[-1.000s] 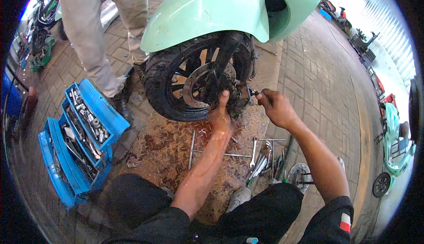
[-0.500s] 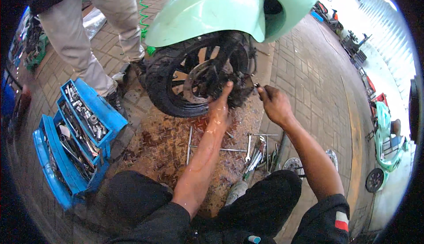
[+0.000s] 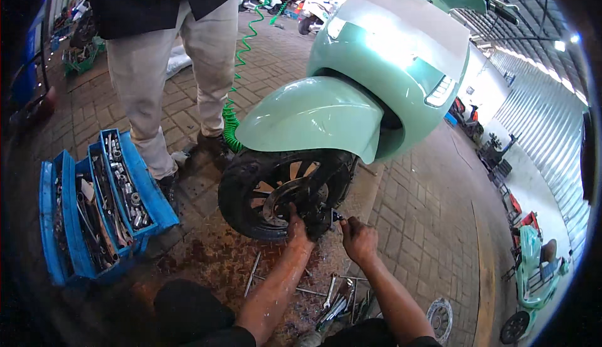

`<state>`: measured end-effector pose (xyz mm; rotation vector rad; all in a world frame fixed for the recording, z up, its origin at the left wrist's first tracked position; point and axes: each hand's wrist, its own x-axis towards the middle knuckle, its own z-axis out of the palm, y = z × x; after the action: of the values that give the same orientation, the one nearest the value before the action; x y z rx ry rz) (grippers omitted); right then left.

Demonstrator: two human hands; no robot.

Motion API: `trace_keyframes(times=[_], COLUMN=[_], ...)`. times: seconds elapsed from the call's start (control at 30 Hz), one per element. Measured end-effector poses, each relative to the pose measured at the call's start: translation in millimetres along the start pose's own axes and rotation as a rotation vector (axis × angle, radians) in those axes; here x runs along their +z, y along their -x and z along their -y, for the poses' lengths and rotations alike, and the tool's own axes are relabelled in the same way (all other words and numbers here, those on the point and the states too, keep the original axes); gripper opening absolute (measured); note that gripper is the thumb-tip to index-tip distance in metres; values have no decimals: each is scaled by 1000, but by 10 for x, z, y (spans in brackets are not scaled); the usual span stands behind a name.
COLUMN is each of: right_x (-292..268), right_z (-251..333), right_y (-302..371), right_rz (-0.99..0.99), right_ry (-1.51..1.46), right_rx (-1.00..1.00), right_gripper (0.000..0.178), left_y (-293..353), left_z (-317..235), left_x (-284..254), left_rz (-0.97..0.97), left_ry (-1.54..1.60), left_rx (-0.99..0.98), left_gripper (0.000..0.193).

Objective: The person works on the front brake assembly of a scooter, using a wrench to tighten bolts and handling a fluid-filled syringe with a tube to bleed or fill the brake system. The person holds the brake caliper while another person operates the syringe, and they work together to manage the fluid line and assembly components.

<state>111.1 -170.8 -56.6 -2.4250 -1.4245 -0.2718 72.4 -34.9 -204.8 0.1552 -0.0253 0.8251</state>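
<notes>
The front wheel (image 3: pixel 241 187) of a mint-green scooter (image 3: pixel 313 112) stands before me, with a brake disc (image 3: pixel 271 208) at its hub. My left hand (image 3: pixel 300 229) reaches to a dark, dirty brake caliper (image 3: pixel 318 221) beside the disc, thumb up. Its other fingers are hidden behind the caliper, so their grip cannot be made out. Just right of the caliper, my right hand (image 3: pixel 360 240) is closed on a small metal tool (image 3: pixel 337 216). That tool's end meets the caliper's side; its exact kind is too small to tell.
A blue cantilever toolbox (image 3: pixel 153 206) full of sockets and wrenches stands open at left. Behind it is a person in pale trousers (image 3: pixel 210 64), near a coiled green air hose (image 3: pixel 231 127). Wrenches (image 3: pixel 329 292) lie on the rusty metal plate (image 3: pixel 207 250) below my arms.
My view has tilted upward, bringing in the scooter's front and the standing person's hand. Both my hands stay at the caliper, the right still holding the small tool.
</notes>
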Motion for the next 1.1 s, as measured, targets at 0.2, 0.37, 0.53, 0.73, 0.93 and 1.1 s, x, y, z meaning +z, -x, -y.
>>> trace_keyframes(times=[0.2,0.37,0.53,0.73,0.93,1.1], right_x=[37,-127,-34,6,19,43], right_z=[-31,-203,-256,-301,-375,-469], right_y=[-60,-127,-110,-92,-138,-151], right_rz=[34,50,45,86,94,92], right_ry=[72,-27,-115,-117,-102,-90], right_rx=[133,216,201,185,216,187], right_gripper=[36,39,38,37,37,36], left_y=[28,158,327,324,298,300], left_z=[32,-56,-245,-178,-107,-47], left_x=[169,699,848,572,493,435], left_rz=[-50,-227,-312,-256,-216,-216], left_ry=[113,158,136,228,216,218], left_rx=[5,-120,-110,-128,-144,-182], left_gripper=[68,70,71,72,66,55])
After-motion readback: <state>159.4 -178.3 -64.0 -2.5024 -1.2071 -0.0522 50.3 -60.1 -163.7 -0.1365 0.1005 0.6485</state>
